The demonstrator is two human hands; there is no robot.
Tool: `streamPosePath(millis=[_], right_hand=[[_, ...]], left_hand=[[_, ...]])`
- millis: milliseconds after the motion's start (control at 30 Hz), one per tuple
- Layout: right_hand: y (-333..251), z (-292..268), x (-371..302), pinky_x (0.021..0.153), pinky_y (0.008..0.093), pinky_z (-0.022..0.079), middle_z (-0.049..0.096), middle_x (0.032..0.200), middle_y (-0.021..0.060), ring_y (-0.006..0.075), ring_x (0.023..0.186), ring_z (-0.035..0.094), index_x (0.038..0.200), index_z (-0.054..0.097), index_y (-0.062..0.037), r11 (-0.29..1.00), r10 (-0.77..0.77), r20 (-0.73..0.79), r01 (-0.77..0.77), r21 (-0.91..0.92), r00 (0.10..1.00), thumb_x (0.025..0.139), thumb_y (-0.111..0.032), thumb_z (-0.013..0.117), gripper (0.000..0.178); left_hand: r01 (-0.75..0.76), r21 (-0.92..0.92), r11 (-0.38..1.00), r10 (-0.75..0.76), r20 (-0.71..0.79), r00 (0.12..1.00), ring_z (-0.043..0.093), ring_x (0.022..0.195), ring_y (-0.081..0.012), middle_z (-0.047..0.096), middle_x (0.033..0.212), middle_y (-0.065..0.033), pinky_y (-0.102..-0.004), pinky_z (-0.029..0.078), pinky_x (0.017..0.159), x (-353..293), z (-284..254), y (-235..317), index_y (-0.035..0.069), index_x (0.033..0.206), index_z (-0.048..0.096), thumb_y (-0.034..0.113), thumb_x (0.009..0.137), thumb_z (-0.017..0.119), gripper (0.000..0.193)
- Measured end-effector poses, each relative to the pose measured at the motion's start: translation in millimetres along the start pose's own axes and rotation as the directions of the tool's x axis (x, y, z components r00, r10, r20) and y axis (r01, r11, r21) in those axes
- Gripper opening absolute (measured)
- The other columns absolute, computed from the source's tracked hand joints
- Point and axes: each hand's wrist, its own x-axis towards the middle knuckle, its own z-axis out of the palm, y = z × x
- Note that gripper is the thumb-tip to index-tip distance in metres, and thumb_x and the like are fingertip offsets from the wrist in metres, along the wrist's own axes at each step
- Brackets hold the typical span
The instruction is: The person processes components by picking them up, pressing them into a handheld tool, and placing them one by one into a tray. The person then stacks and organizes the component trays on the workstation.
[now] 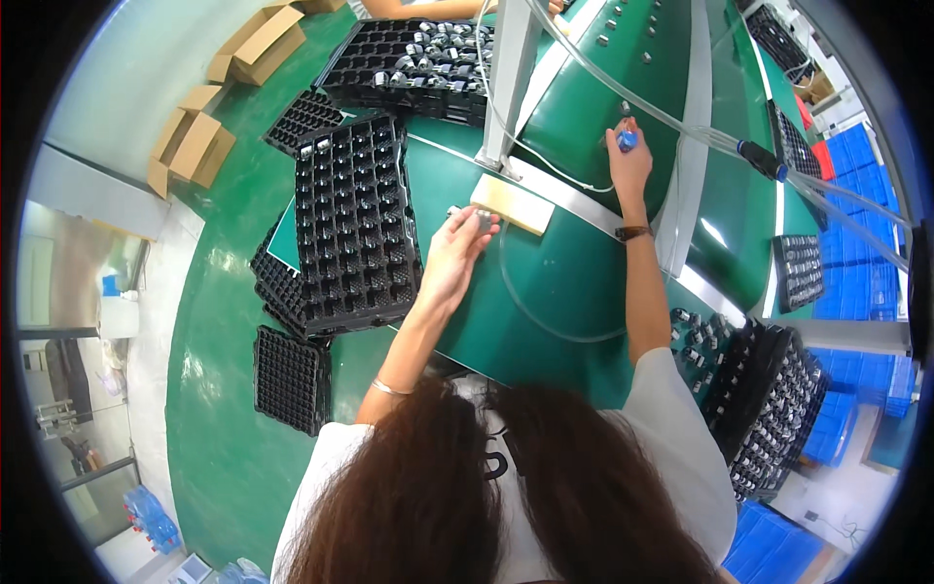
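Beside the pale yellow block [513,203] on the green worktable [564,282], the left hand [459,245] pinches a small grey part [484,222]; over the green belt [564,119], the right hand [630,164] grips a blue item [627,140]. Part judged light, rigid, possibly slippery; best held by its sides.

The green table [584,292] carries on its top one pale yellow block [513,202], which lies flat near the white rail [584,207], and also one thin clear tube [559,336], which makes a wide curve over the surface; at the far left stands a stack of black trays [409,92]. Beyond the rail, the green belt [574,117] bears small metal parts [647,57], lying with gaps between them. On the shiny green floor [219,321] there are open cardboard boxes [195,146], standing along the pale wall.
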Motion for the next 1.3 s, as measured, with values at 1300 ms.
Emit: streamPosePath(millis=[1300], right_hand=[[-147.8, -26.7, -106.1, 0.062, 0.0282, 0.045, 0.059, 0.071, 0.0094, 0.0146, 0.064, 0.054, 0.089, 0.057, 0.0023, 0.916, -0.172, 0.477, -0.038, 0.399, 0.862, 0.083, -0.018, 0.066, 0.023]], left_hand=[[-0.194, 0.98, 0.041, 0.839, 0.072, 0.54, 0.061, 0.087, -0.0183, 0.066, 0.097, -0.0095, -0.0291, 0.047, 0.08, 72.4, -164.0, 145.9, 0.007, 0.107, 0.064, 0.013, 0.083, 0.061, 0.024]])
